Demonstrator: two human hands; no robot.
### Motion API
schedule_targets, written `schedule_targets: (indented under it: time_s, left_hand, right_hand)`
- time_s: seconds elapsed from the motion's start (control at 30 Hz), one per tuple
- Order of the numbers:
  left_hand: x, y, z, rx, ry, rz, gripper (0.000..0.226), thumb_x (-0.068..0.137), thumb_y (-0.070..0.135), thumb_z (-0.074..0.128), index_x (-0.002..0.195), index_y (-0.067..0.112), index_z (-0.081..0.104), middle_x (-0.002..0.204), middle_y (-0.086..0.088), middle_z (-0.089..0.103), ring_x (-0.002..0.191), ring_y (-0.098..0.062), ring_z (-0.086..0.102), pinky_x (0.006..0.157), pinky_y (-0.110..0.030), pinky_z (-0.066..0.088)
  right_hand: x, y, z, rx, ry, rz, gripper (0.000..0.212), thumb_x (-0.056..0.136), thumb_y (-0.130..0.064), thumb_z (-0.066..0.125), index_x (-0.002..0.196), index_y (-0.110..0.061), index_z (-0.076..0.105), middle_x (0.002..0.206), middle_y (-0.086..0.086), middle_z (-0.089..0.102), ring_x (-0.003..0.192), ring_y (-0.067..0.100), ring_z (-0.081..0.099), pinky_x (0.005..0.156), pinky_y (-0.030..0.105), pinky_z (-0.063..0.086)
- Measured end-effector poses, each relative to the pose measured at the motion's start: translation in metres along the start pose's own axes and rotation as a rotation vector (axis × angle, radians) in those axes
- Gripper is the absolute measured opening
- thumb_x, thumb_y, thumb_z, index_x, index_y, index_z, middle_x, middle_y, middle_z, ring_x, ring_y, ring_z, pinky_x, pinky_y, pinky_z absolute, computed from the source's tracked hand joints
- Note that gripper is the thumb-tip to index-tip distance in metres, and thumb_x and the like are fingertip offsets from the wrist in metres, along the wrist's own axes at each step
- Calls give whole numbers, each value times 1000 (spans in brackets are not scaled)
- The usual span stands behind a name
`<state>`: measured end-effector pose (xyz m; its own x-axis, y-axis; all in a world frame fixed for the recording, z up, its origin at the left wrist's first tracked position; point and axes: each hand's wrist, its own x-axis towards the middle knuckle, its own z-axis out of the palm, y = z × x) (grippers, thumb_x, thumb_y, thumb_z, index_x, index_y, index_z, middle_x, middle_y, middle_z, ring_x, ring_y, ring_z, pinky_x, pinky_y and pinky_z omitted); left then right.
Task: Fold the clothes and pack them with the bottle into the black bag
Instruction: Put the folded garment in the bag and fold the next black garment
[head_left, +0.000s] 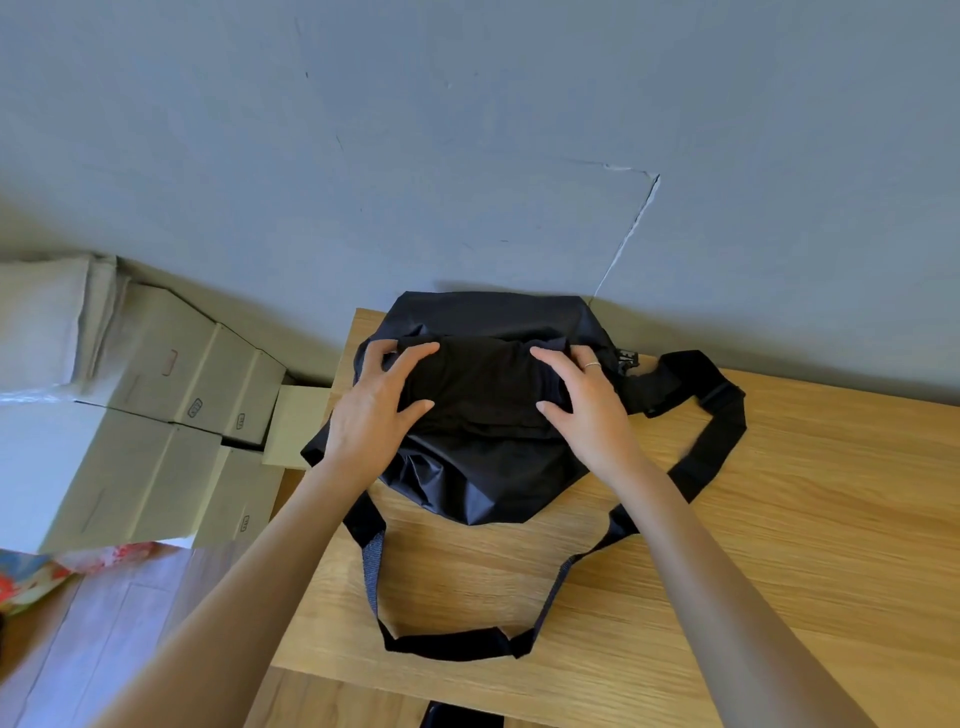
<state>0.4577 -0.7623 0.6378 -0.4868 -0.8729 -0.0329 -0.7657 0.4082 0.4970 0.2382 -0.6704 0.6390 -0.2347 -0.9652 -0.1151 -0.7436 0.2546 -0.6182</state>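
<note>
Two bare forearms enter from the lower edge, uncovered by any sleeve up to the frame's limit. The left hand (376, 410) wears no jewellery or glove. The right hand (589, 410) carries one thin, pale metallic ring (592, 365) on a finger. No watch, bracelet or wrist strap appears on either arm. Fingernails are short and unpainted.

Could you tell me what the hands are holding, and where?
Both hands, left hand and right hand, hold a folded black garment by its two ends, above the black bag.
</note>
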Motion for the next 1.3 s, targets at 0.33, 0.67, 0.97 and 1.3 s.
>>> schedule_targets:
  time_s: [0.33, 0.67, 0.97, 1.3]
  left_hand:
    - [-1, 18, -2, 46, 51, 343, 48, 92, 48, 41, 136, 29, 47, 139, -1, 41, 127, -22, 32, 101, -41, 30]
    - [8, 42, 46, 369, -423, 602, 65, 92, 61, 9, 148, 31, -5, 156, 9, -13, 143, -14, -20, 112, -44, -20]
    - [5, 37, 49, 414, -420, 633, 66, 93, 61, 9, 149, 29, -6, 156, 8, -15, 143, -16, -21, 112, -46, -20]
    - [1, 33, 53, 431, -368, 666, 66, 95, 61, 11, 150, 27, -2, 158, 3, -8, 145, -19, -14, 113, -48, -13]
  right_hand:
    - [-4, 27, -25, -121, 211, -63, 50, 81, -6, 69, 128, -15, 55, 124, 4, 54, 115, 20, 46, 95, 29, 36]
    - [6, 41, -21, -360, 41, -120, 59, 84, -17, 68, 139, -14, 46, 153, -2, 30, 143, 20, 23, 110, 41, 32]
    - [7, 37, -17, -492, 12, -113, 64, 84, -2, 60, 143, -9, 38, 158, -1, 17, 146, 17, 11, 98, 33, 45]
    - [18, 38, -6, -515, 179, -156, 33, 80, -1, 69, 113, -2, 66, 134, 11, 56, 129, 29, 47, 88, 43, 53]
